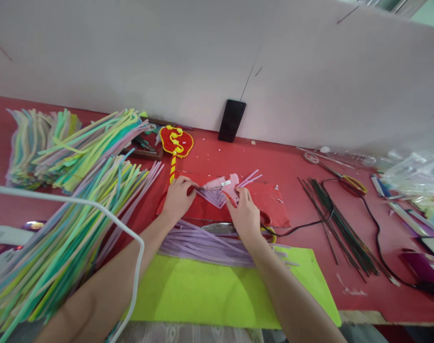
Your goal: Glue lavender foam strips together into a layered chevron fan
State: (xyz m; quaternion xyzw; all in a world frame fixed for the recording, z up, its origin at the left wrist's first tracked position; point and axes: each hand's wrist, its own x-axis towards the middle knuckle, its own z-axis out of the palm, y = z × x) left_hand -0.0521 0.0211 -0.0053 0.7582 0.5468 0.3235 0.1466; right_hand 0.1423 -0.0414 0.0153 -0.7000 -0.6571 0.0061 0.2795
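My right hand is closed around the handle of a pink hot glue gun, its nozzle pointing left. At the nozzle tip, my left hand has its fingers pinched together; whatever they hold is too small to make out. Under the gun, bent lilac pipe cleaners lie on a red mat. More straight lilac pipe cleaners lie below my hands, across a yellow-green sheet. Partly hidden between them is a metal blade, with a yellow-and-red handle by my right wrist.
Large bundles of coloured pipe cleaners fill the left, with a white cable in front. A red-and-yellow fan-shaped piece and a phone are at the back. To the right lie dark green stems, scissors and a black cord.
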